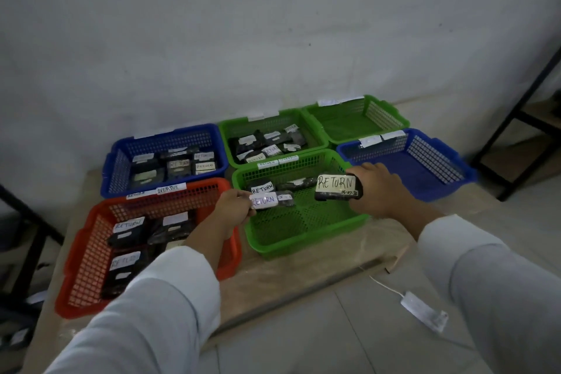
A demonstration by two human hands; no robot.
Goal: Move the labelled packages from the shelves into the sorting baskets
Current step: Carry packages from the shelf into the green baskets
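Six plastic baskets sit edge to edge on a low board at the middle of the frame, their rims touching or nearly so, with little room between them. At centre, the near green basket (pixel 303 231) has the most bare floor: its lower half is open mesh, while two dark packages lie along its upper edge.

Over that basket, the left hand (pixel 233 209) pinches a small dark package (pixel 270 200) by its left end, fingers curled round it, white "RETURN" label facing up. The right hand (pixel 376 188) grips a larger black package (pixel 337 188), fingers wrapped over its far side, its "RETURN" label and a date showing, held above the basket's upper right corner.

At lower left, the red basket (pixel 91 252) holds several labelled packages, and the left sleeve crosses its right rim. The blue basket (pixel 118 158) at upper left and the far green basket (pixel 243 124) at upper centre are also stocked. The green basket (pixel 391 112) and blue basket (pixel 446 167) at upper right show bare mesh.

A black shelf frame (pixel 522 112) stands at the right edge. A white tag (pixel 425 310) on a cord lies on the tiled floor at lower right.
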